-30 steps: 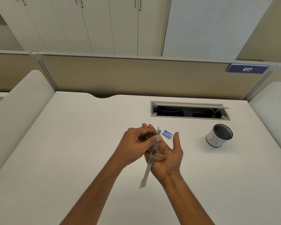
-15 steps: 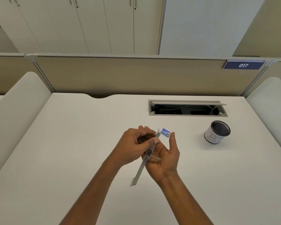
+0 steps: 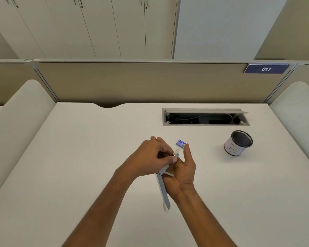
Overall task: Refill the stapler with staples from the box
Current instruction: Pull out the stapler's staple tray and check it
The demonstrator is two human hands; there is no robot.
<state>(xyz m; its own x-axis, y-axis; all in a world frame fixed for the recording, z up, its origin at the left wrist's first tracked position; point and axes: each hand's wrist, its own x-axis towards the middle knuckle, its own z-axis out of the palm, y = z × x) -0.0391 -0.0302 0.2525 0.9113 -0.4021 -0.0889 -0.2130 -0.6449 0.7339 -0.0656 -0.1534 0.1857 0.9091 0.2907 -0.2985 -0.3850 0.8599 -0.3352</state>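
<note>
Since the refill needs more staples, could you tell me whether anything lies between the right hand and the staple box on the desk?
Nothing visible does. The staple box lies on the desk just beyond the right hand, whose fingertips nearly reach it. That hand, however, cradles the opened stapler, which the left hand pinches near its top.

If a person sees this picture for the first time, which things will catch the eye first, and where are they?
First the two hands at the centre of the white desk: the left hand and the right hand hold an opened stapler between them. Just beyond the fingers lies a small blue staple box. To the right stands a black mesh pen cup, before an open cable tray.
</note>
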